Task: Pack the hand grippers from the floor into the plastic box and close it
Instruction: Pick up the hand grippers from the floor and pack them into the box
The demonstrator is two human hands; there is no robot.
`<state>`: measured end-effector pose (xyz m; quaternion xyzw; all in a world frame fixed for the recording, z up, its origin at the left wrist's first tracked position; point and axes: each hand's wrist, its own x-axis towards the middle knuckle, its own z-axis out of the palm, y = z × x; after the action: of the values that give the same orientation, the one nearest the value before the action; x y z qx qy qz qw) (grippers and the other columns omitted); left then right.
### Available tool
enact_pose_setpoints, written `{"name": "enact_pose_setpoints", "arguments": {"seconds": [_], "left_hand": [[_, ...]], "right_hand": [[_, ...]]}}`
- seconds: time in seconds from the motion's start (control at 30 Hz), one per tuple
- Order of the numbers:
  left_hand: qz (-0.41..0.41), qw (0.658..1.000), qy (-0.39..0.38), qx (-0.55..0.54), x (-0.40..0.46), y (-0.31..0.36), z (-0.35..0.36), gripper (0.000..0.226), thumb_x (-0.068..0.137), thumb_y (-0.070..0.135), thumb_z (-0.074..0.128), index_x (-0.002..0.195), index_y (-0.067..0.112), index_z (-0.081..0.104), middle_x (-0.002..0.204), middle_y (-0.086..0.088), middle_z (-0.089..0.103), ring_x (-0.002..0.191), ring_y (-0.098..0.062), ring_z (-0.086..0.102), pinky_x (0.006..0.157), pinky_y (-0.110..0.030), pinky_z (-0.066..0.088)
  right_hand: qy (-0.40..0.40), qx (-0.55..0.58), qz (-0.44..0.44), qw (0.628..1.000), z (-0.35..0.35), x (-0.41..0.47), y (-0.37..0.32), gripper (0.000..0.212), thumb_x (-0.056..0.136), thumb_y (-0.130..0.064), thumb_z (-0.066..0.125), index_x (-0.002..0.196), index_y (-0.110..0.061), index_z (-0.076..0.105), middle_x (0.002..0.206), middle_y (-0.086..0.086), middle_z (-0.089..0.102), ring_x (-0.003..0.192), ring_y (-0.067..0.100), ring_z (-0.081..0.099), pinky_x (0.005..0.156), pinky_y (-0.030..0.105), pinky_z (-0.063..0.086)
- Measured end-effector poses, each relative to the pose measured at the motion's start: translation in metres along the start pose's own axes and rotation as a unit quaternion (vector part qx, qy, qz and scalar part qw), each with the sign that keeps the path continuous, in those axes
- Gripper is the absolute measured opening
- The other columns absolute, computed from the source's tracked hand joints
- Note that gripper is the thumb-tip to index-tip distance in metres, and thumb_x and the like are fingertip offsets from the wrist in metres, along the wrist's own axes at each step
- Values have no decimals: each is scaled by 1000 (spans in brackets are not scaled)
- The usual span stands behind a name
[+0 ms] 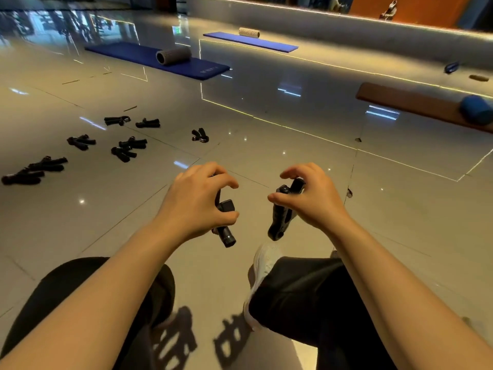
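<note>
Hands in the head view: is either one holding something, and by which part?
Each holds one black hand gripper. The left hand wraps around its gripper mid-handle; the right hand holds the other gripper near its upper end.

The left hand (pixel 198 198) hides most of its black hand gripper (pixel 225 231). The brown floor mat (pixel 416 102) is cut by the right edge. The far orange wall figure (pixel 389 10) is too small to tell.

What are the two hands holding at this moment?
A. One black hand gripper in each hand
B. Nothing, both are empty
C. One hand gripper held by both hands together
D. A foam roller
A: the left hand grips one black hand gripper, and the right hand holds another hand gripper, apart from each other.
</note>
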<state>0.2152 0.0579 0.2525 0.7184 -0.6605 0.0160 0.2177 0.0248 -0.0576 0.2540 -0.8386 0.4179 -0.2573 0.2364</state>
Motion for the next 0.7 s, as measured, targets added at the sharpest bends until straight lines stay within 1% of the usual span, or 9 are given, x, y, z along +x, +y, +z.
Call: {"name": "enact_pose_setpoints", "arguments": {"seconds": [0.07,0.13,0.23,0.33,0.37,0.4,0.53,0.6,0.7], "left_hand": [[32,999,19,-10,-10,27,-7,51,66,58,61,109,31,62,113,9,55,108,-16,48,86,-35,41],[36,997,50,-51,-22,51,-9,51,66,61,56,106,30,62,108,11,54,105,-14,47,83,-32,41],[35,995,57,-75,-30,89,-8,40,70,50,67,101,26,63,102,11,50,100,-13,45,82,-32,43],[126,985,99,-60,-34,129,-3,39,72,52,61,95,21,66,97,4,56,99,-19,48,75,-33,45],[139,982,106,-66,-35,139,-1,38,72,52,61,94,21,66,95,3,56,98,-20,49,73,-32,45],[144,982,97,-75,-37,145,2,36,73,51,64,93,21,67,95,3,56,96,-18,50,72,-32,46],[149,985,-10,-85,-43,169,19,31,72,50,69,91,25,66,102,9,53,95,-11,49,77,-32,50],[179,980,-47,-79,-39,192,29,30,73,50,67,90,25,65,106,9,52,99,-10,47,81,-32,49],[221,969,-97,-42,-28,226,48,32,76,53,63,94,27,63,115,10,50,106,-10,45,88,-30,46]], "right_hand": [[25,12,14,1000,-15,-30,3,42,73,-42,75,106,-23,60,110,-6,51,97,7,46,70,12,36],[46,12,36,998,-26,-59,5,39,73,-42,75,103,-23,60,107,-6,50,94,9,47,65,8,33],[47,-5,41,998,-44,-88,2,34,73,-43,75,98,-25,60,103,-6,49,91,9,48,63,9,34],[34,-45,31,998,-77,-106,-3,36,75,-46,72,101,-23,64,102,-6,51,92,9,49,64,12,35],[36,-49,32,998,-89,-111,-1,37,75,-46,71,102,-22,65,102,-5,52,92,10,49,64,13,35],[44,-47,39,997,-100,-116,3,36,76,-47,70,101,-21,65,101,-5,52,92,10,50,65,13,36],[78,-23,104,991,-120,-146,44,30,75,-47,71,92,-22,65,96,-5,56,91,12,54,66,17,40],[63,-61,131,987,-126,-161,69,31,75,-47,71,92,-23,63,97,-5,55,90,12,54,70,21,43],[21,-159,151,975,-146,-171,101,39,74,-52,70,97,-22,63,100,-5,53,91,13,52,78,30,49]]}}
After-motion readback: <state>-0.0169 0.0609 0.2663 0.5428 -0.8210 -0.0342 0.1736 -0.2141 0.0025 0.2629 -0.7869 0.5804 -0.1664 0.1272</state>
